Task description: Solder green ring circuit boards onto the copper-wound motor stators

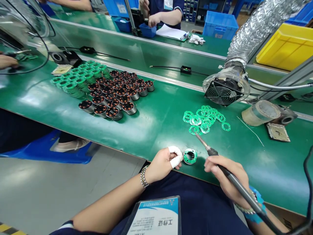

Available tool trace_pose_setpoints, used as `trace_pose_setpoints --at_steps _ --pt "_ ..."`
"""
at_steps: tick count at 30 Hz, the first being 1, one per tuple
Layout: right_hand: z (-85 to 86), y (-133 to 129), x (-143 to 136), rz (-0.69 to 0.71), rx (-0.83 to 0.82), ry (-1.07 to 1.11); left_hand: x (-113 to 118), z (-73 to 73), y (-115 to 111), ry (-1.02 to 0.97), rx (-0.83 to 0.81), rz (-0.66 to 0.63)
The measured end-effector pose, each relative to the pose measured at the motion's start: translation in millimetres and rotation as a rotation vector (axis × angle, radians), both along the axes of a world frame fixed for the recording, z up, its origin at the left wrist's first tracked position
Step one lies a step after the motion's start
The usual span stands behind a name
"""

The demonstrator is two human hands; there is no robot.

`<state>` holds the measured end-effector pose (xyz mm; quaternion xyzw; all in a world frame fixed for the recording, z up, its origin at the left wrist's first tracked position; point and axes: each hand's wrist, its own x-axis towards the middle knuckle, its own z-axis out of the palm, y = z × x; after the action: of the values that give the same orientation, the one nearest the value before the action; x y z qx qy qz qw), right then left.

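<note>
My left hand (168, 162), with white coverings on the thumb and a finger, pinches at the left edge of a round motor stator (194, 162) on the bench front. On top of this stator lies a green ring-shaped circuit board (190, 152). Whether a thin wire is between the fingertips is too small to tell. A soldering iron (228, 174) is gripped in my right hand (230, 176), its tip (199, 137) pointing up and left, apart from the stator. Beyond the tip lies a loose pile of green ring boards (206, 118).
Rows of copper-wound stators (114, 94) stand at left, beside green-topped ones (78, 78). A fan on a silver duct (222, 91) hangs at right, near a round container (260, 112), a sponge tray (278, 132) and a solder wire (250, 131). A co-worker's hand (154, 20) shows across the bench.
</note>
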<state>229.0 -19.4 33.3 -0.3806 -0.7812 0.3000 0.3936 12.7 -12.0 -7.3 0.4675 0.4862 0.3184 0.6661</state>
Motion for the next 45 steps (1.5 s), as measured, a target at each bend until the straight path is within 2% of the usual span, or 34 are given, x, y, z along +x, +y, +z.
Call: trace_pose_setpoints --at_steps 4,9,13,19,22,24,26,30,33,35,37,39,41,42,43,44,45 --pt "-19.5 7.5 -10.5 0.033 0.063 -0.159 -0.1 -0.8 -1.5 -0.002 0.016 -0.003" --pt "-36.2 11.4 -20.7 0.043 0.061 -0.145 1.0 -3.3 0.1 -0.037 0.078 0.006" --pt "-35.8 16.6 -22.8 -0.002 0.006 -0.139 0.2 -4.8 4.3 -0.023 0.096 0.034" --pt "-35.7 19.4 -22.5 0.017 0.003 -0.122 -5.4 -1.9 5.5 0.169 0.225 -0.061" --pt "-37.8 18.5 -22.6 0.015 0.014 -0.123 -6.4 1.2 6.1 0.097 0.091 -0.101" --pt "-38.4 17.9 -23.0 0.009 0.026 -0.123 -7.8 2.4 6.2 0.119 0.096 -0.129" --pt "-38.0 17.5 -23.6 0.006 0.029 -0.118 -10.7 2.3 5.4 0.312 0.316 -0.157" --pt "-36.8 17.8 -24.1 -0.004 0.056 -0.095 -18.2 -0.6 2.6 0.754 0.908 -0.259" --pt "-39.1 19.1 -23.7 -0.008 0.115 -0.103 -19.0 0.0 2.6 0.915 1.101 -0.368" --pt "-42.6 20.2 -23.3 -0.012 0.147 -0.117 -14.8 3.4 5.0 0.957 1.072 -0.408" --pt "-46.5 21.4 -22.8 -0.014 0.165 -0.127 -7.4 7.8 9.5 0.908 0.906 -0.371" --pt "-49.2 22.4 -22.4 -0.019 0.178 -0.142 0.5 11.0 14.7 0.726 0.583 -0.311" --pt "-49.7 22.7 -22.2 -0.026 0.180 -0.158 5.3 12.1 18.0 0.461 0.214 -0.271" --pt "-49.1 22.5 -22.2 -0.027 0.176 -0.163 5.7 12.1 18.0 0.351 0.084 -0.259" --pt "-48.1 22.1 -22.3 -0.022 0.169 -0.164 4.7 11.8 16.8 0.288 0.028 -0.246" --pt "-46.8 21.6 -22.5 -0.012 0.158 -0.160 2.2 11.4 14.8 0.283 0.060 -0.225" --pt "-45.5 21.1 -22.8 -0.002 0.144 -0.152 -1.3 10.8 12.3 0.329 0.164 -0.205"
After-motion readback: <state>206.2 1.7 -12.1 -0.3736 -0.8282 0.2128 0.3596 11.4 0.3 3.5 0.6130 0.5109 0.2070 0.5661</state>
